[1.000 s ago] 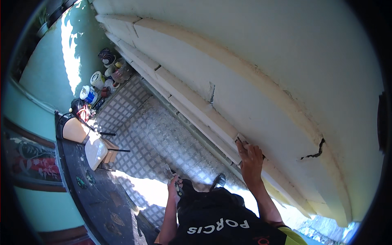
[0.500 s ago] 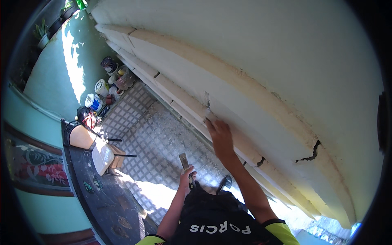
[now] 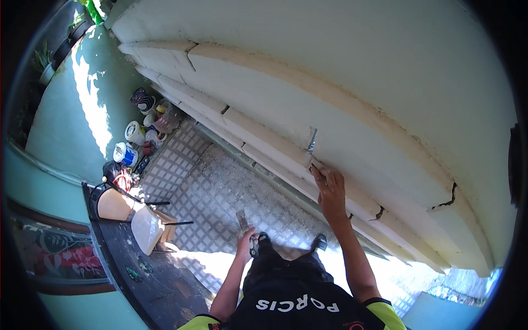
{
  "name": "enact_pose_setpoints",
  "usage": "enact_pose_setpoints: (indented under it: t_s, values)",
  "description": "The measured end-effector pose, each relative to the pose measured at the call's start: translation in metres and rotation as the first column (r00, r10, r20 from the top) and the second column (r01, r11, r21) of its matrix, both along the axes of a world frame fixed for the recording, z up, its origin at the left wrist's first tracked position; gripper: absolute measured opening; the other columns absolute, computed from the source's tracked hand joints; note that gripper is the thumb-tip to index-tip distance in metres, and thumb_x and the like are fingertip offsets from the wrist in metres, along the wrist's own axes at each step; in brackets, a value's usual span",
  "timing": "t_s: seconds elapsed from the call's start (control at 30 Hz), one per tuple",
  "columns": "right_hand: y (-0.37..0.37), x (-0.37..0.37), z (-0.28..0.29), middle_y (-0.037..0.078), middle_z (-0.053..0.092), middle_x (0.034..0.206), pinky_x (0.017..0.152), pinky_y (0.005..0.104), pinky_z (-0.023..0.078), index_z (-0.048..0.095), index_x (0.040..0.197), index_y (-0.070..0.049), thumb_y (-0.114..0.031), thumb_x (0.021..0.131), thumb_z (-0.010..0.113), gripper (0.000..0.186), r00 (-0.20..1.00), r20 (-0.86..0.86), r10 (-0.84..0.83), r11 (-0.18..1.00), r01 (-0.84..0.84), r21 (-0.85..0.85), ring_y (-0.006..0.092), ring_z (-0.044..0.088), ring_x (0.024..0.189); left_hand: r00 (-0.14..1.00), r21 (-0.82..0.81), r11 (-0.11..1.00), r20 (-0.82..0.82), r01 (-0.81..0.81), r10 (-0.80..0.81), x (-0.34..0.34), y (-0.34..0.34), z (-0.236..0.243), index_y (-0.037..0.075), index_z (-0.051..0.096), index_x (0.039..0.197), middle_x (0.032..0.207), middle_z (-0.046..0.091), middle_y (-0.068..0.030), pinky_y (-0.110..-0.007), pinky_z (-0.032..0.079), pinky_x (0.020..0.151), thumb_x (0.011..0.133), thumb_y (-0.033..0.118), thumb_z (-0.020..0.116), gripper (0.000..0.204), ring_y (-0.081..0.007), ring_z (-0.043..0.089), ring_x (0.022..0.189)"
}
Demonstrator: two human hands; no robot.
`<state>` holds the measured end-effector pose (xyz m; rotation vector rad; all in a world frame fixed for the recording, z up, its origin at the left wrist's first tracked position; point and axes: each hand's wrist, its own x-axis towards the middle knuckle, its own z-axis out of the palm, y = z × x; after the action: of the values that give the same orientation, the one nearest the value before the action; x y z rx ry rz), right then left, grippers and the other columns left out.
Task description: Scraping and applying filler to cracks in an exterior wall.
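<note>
My left hand (image 3: 246, 242) is wrapped round the handle of a putty knife (image 3: 242, 221), whose flat blade points up and away from me, low over the floor. My right hand (image 3: 331, 190) reaches to the pale ledged wall. Its fingers are bent together at the edge of a ledge (image 3: 275, 138), and what they pinch, if anything, is too small to make out. Just beyond the fingertips, a narrow silvery-grey strip (image 3: 313, 140) marks the wall face at a gap. Dark cracks (image 3: 452, 196) cut the ledges on both sides of this hand.
A chair (image 3: 148, 228) stands at the left beside a dark counter (image 3: 159, 275). Paint buckets (image 3: 126, 154) and other containers line the far left corner. Potted plants (image 3: 47, 69) sit above them. Patterned tiles (image 3: 181, 148) and rough concrete cover the floor, where my shoes (image 3: 319, 242) show.
The view has shifted, so the wall and my right hand appear farther right. My right hand's fingers look more bent at the ledge. My left hand keeps the putty knife.
</note>
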<state>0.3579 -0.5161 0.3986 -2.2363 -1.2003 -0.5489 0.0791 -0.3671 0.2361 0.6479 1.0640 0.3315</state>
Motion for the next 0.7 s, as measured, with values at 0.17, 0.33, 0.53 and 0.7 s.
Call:
enact_pose_setpoints:
  t_s: [0.17, 0.33, 0.53, 0.7]
  values:
    - [-0.005, -0.004, 0.007, 0.011, 0.055, 0.104, 0.093, 0.0432, 0.044, 0.064, 0.121, -0.007, 0.007, 0.073, 0.056, 0.051, 0.998, -0.057, 0.002, 1.000, -0.002, 0.006, 0.0306, 0.054, 0.101, 0.999, 0.022, 1.000, 0.038, 0.015, -0.016, 0.000, 0.027, -0.003, 0.005, 0.057, 0.113, 0.085, 0.057, -0.0020, -0.023, 0.041, 0.055, 0.085, 0.014, 0.071, 0.032, -0.0111, 0.055, 0.067]
    - [-0.085, -0.022, 0.003, 0.012, 0.056, 0.107, 0.093, 0.0423, 0.044, 0.064, 0.123, -0.007, 0.010, 0.069, 0.055, 0.057, 0.984, -0.036, -0.175, 0.984, 0.173, -0.049, 0.0308, 0.054, 0.103, 0.999, 0.015, 0.999, 0.034, -0.041, 0.040, 0.003, 0.016, 0.003, 0.006, 0.058, 0.111, 0.090, 0.059, -0.0029, -0.023, 0.040, 0.055, 0.083, 0.015, 0.072, 0.033, -0.0113, 0.055, 0.069]
    - [-0.026, -0.008, -0.001, 0.011, 0.056, 0.102, 0.093, 0.0416, 0.041, 0.061, 0.126, -0.004, 0.006, 0.073, 0.054, 0.055, 0.999, -0.031, -0.011, 1.000, 0.011, -0.001, 0.0285, 0.053, 0.098, 0.996, -0.021, 0.999, 0.078, -0.048, 0.050, 0.012, -0.021, -0.007, 0.005, 0.058, 0.113, 0.083, 0.057, -0.0011, -0.023, 0.039, 0.053, 0.083, 0.015, 0.073, 0.035, -0.0108, 0.056, 0.067]
    - [0.053, -0.025, 0.014, 0.009, 0.053, 0.094, 0.088, 0.0367, 0.043, 0.065, 0.100, 0.000, -0.011, 0.075, 0.058, 0.028, 0.994, 0.110, -0.007, 0.978, 0.030, -0.208, 0.0255, 0.051, 0.095, 0.996, -0.060, 0.998, 0.087, 0.013, -0.007, 0.027, -0.044, -0.015, 0.006, 0.052, 0.115, 0.087, 0.052, -0.0013, -0.023, 0.038, 0.056, 0.085, 0.013, 0.070, 0.036, -0.0115, 0.051, 0.071]
